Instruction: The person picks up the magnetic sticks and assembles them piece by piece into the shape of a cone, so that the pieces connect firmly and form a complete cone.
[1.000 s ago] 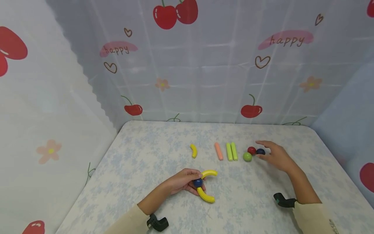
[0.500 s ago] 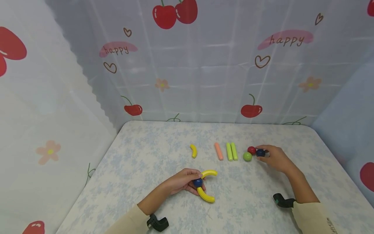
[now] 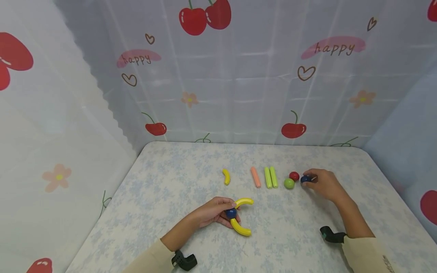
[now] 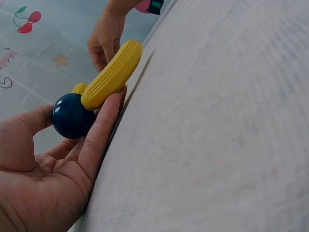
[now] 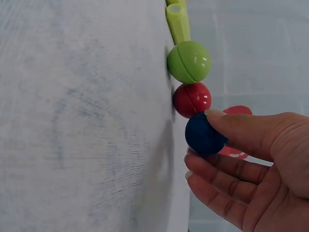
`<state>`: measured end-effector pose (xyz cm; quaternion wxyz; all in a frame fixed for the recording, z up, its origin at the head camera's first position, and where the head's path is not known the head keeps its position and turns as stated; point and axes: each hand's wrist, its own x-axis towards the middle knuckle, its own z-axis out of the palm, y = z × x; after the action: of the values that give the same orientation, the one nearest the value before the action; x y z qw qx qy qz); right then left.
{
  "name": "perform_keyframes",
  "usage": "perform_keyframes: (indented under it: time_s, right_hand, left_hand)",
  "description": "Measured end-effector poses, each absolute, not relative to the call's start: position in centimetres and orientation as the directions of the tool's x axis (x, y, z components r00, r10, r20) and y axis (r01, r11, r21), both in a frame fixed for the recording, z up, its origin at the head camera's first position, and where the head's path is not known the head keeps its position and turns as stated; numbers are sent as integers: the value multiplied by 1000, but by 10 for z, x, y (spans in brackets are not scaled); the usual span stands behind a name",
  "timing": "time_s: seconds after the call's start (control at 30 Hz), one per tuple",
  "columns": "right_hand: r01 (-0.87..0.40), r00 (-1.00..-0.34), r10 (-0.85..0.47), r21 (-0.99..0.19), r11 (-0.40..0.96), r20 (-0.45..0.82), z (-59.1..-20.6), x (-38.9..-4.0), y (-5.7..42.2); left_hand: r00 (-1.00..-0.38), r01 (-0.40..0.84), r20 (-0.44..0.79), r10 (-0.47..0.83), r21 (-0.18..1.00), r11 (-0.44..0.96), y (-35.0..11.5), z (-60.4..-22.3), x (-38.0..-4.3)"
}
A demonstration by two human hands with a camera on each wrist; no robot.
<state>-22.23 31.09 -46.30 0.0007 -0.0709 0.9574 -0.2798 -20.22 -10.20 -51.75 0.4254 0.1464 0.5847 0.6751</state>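
Note:
My left hand [image 3: 216, 211] holds a blue ball [image 3: 231, 213] that has two curved yellow rods [image 3: 241, 229] joined to it, spread apart like an open C. In the left wrist view, one ribbed yellow rod [image 4: 113, 75] points away from the ball; the other is mostly hidden behind it. At the right, my right hand [image 3: 322, 184] pinches a second blue ball [image 5: 205, 134] between thumb and fingers. Close by are a red ball [image 3: 294, 176] and a green ball [image 3: 289, 184], both on the table.
Left of the balls lie two light green sticks [image 3: 268, 177] side by side, then an orange stick [image 3: 255, 177]. Farther left is a short curved yellow rod [image 3: 226, 176]. A patterned curtain [image 3: 239, 94] stands behind the table [image 3: 164, 170].
My right hand has closed its fingers on the second blue ball and drawn it slightly right, away from the red ball. The left hand stays in place with its piece.

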Motion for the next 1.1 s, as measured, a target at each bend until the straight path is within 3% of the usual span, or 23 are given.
perform_keyframes:
  time_s: [0.4,1.1]
  right_hand:
    - [-205,-978,-145,-531,822,152,-444,-216,295]
    - [-295,-954,-255,-622,726,156,-446,-208,244]
  left_hand:
    - [-596,-411,-296,746,911,33,-103,-517,-203]
    - [-598,-422,-291,747,906,14,-104,-517,-203]
